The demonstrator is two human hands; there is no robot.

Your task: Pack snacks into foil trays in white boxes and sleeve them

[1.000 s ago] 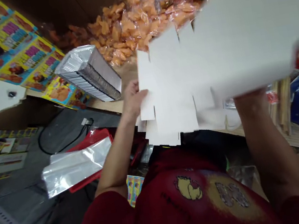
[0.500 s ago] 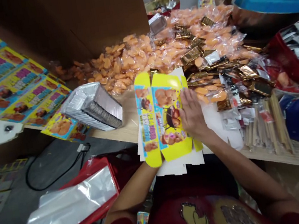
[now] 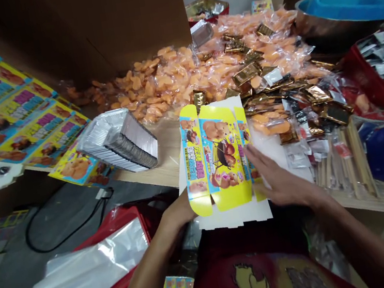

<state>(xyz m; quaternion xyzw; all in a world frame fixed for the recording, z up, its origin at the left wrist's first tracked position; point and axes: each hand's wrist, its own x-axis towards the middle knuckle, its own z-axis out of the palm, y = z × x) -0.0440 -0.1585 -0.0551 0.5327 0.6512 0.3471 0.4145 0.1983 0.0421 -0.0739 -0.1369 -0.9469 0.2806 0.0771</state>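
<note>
While both hands worked at the near side of the bench [image 3: 169, 170], the printed yellow carton blank [image 3: 224, 158] lay between them, print up, over a pile of white card [image 3: 236, 218] that showed past it at six o'clock. Flaps at twelve and six stuck out, none tucked.

Right hand [image 3: 276, 176], at four o'clock of the blank: open, fingers long, tips at the right side panel [image 3: 245, 137], no grip seen. Left hand [image 3: 182, 210], at eight: fingers hidden by the left side panel [image 3: 192, 158]; could not tell whether they gripped it or only propped it.

Handling, as judged: even pressure along the full crease looked better than a push at one corner, since thin card would likely skew or buckle. Flat fingers suited the right side panel; a hard pinch might have dented it. The left hand served best as a low, steady backing. Loose card beneath seemed apt to slide, so light downward force.

Surroundings: nested foil trays [image 3: 118, 141] towards ten o'clock, wrapped orange pieces [image 3: 166, 77] towards eleven, gold packets [image 3: 246, 73] at one, wrapped wooden sticks [image 3: 358, 158] past the right hand at three. A wide right elbow could have brushed those sticks.
</note>
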